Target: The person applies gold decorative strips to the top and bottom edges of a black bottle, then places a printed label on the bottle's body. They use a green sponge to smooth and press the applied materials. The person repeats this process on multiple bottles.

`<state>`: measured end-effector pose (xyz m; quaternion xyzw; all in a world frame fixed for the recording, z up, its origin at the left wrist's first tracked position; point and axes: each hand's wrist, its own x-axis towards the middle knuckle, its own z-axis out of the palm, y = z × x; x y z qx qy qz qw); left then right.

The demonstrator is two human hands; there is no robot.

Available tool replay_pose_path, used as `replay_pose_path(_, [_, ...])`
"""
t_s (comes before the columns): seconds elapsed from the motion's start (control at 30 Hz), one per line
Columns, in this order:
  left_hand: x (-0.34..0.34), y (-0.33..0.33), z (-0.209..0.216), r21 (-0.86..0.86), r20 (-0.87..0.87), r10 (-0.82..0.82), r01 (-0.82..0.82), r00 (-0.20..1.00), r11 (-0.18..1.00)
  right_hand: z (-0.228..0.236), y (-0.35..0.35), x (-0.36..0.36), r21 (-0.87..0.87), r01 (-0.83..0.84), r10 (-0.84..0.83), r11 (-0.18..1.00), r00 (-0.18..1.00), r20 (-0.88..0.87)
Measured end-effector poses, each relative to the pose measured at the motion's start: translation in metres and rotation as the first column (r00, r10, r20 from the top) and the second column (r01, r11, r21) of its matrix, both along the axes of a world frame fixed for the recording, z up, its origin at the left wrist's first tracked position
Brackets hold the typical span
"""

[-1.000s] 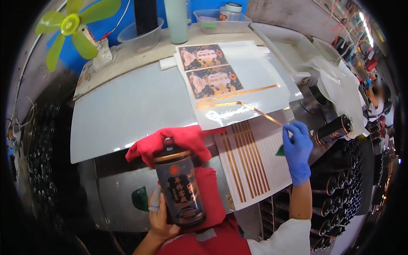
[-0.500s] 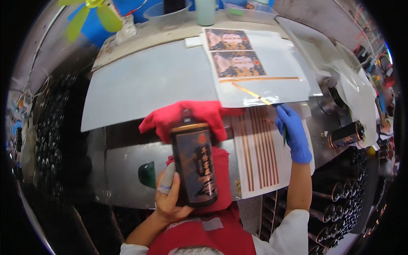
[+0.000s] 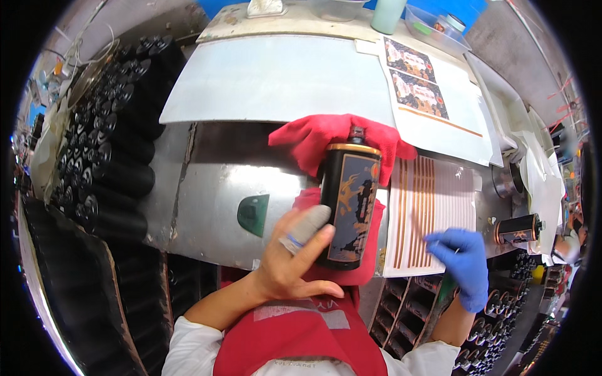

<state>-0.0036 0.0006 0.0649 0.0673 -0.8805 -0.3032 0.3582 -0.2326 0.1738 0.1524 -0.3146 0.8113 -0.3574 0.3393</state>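
Note:
My left hand [image 3: 291,260] grips a black bottle [image 3: 349,200] with a gold pattern and gold collar, lying on a red cloth [image 3: 326,138] on the metal bench [image 3: 207,194]. A grey cot with blue tape covers one finger of that hand. My right hand [image 3: 463,263], in a blue glove, rests with its fingertips on a white sheet of thin gold strips [image 3: 433,213] just right of the bottle. I cannot tell whether it pinches a strip.
Two picture labels lie on a white sheet [image 3: 433,94] at the back right. A second dark bottle [image 3: 517,229] lies at the right edge. Several black bottles [image 3: 113,144] are stacked at the left, more below the bench at the right. A green cup [image 3: 385,15] stands at the back.
The view has swung left and down. My right hand came down from the top of the strip sheet to its lower edge. The bottle now lies rotated, showing its gold pattern.

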Motion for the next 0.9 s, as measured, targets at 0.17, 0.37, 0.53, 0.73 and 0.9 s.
replay_pose_path(0.17, [-0.011,0.024,0.028,0.358,-0.08,-0.466,0.462,0.881,0.812,0.032,-0.012,0.041,-0.181,-0.684,0.706,0.707,0.699,0.116])
replay_pose_path(0.37, [0.036,0.022,0.02,0.87,-0.076,-0.573,0.335,0.816,0.363,0.011,-0.001,0.054,-0.079,-0.473,0.472,0.877,0.822,0.319])
replay_pose_path(0.53, [0.052,0.027,0.006,0.908,0.084,-0.149,-0.014,0.985,0.419,-0.039,-0.001,0.072,-0.007,0.027,-0.02,1.0,0.885,0.466])
replay_pose_path(0.73, [0.038,0.021,-0.01,0.887,0.11,-0.008,-0.095,0.994,0.451,-0.053,-0.001,0.067,-0.017,0.2,-0.169,0.98,0.869,0.465])
replay_pose_path(0.9, [0.026,0.023,-0.016,0.912,0.099,0.058,-0.114,0.993,0.394,-0.061,0.006,0.06,-0.003,0.23,-0.2,0.973,0.852,0.483])
